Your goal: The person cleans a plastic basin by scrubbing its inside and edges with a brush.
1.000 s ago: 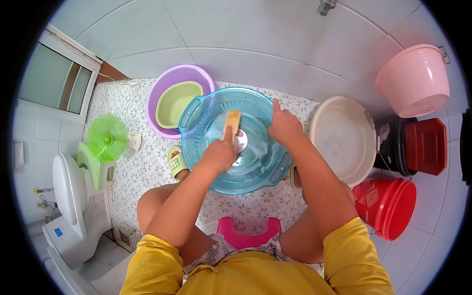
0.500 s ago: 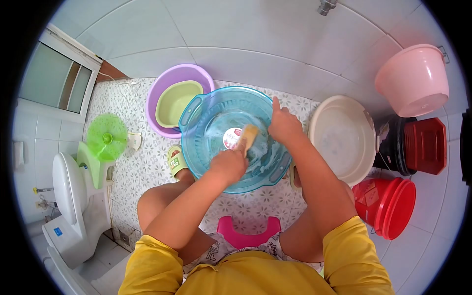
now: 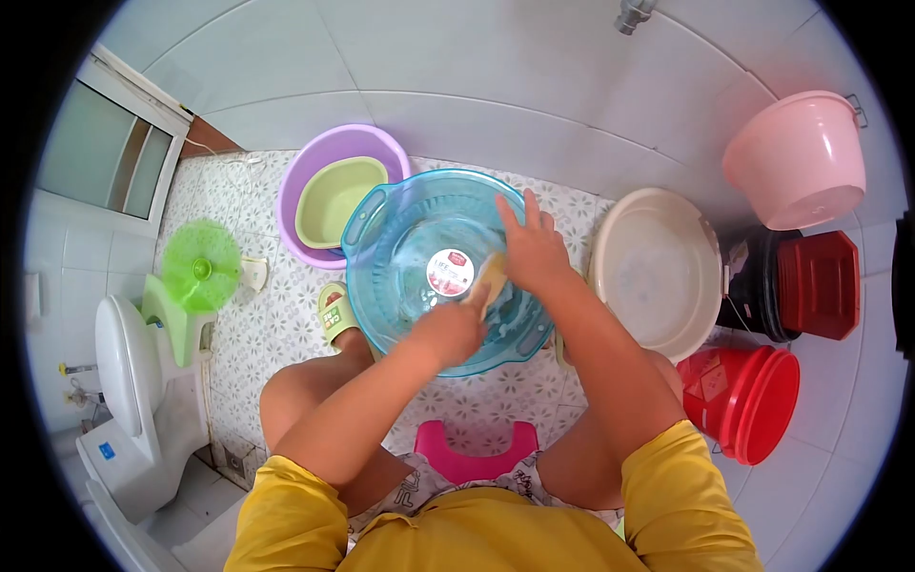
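A large translucent blue basin (image 3: 376,286) stands on the floor between my feet, with a round white and red label and whitish suds at its bottom. My left hand (image 3: 452,332) is closed around a yellowish brush (image 3: 491,281), whose head is down inside the basin; its bristles are hidden. At the basin's far right side, my right hand (image 3: 536,250) grips the rim, one digit on the inner side and the other fingers over the edge.
A purple basin (image 3: 288,205) with a light green basin (image 3: 334,200) inside sits left. To the right are a cream basin (image 3: 658,348), red buckets (image 3: 729,391) and a hanging pink bucket (image 3: 796,157). A pink stool (image 3: 477,467) is under me; a toilet (image 3: 129,362) stands left.
My left hand and the brush have moved slightly down and right inside the basin. My right hand has shifted left along the rim, its fingers more spread. The view has shifted a little.
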`<state>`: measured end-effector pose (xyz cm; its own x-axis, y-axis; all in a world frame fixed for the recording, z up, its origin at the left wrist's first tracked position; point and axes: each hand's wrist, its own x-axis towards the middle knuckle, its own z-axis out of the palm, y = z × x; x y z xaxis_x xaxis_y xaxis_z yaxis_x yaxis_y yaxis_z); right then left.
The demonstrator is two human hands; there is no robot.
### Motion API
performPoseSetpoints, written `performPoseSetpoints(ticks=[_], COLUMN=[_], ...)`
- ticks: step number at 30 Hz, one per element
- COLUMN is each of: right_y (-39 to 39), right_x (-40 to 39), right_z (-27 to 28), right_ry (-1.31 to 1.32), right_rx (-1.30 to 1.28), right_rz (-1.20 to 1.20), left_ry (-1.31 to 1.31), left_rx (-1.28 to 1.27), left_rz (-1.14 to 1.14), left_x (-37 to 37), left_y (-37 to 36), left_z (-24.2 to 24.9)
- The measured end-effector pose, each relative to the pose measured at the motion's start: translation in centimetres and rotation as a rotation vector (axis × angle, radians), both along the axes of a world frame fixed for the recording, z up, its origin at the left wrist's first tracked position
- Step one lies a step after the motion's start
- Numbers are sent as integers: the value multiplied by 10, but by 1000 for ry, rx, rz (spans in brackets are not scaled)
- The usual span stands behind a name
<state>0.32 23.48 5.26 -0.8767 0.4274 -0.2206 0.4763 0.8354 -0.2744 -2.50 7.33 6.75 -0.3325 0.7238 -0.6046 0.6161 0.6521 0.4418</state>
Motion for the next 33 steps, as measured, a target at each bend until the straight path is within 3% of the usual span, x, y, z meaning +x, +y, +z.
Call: performPoseSetpoints(ticks=[5,7,12,15,21,25,33], right_y=[4,4,0,0,0,0,3], right_x=[0,0,3,1,0,-1,0], right_z=[5,9,6,3,7,11,17], right_ry=[-59,-90,-62,-56,-66,-88,-125], right_rx=[-46,-40,49,16,-29,-35,-49], right_rz=[-1,5,23,5,3,3,22], left_ry=[117,176,265,261,2,75,225], left_rx=[-23,-123,-100,-137,-40,-68,-166], left_rz=[10,113,249,232,-11,-35,281], left_x=[10,0,-24,-26,-4,6,-36], left_y=[-1,2,-5,-4,0,0,-8], left_z=[-1,3,-4,-1,7,9,3])
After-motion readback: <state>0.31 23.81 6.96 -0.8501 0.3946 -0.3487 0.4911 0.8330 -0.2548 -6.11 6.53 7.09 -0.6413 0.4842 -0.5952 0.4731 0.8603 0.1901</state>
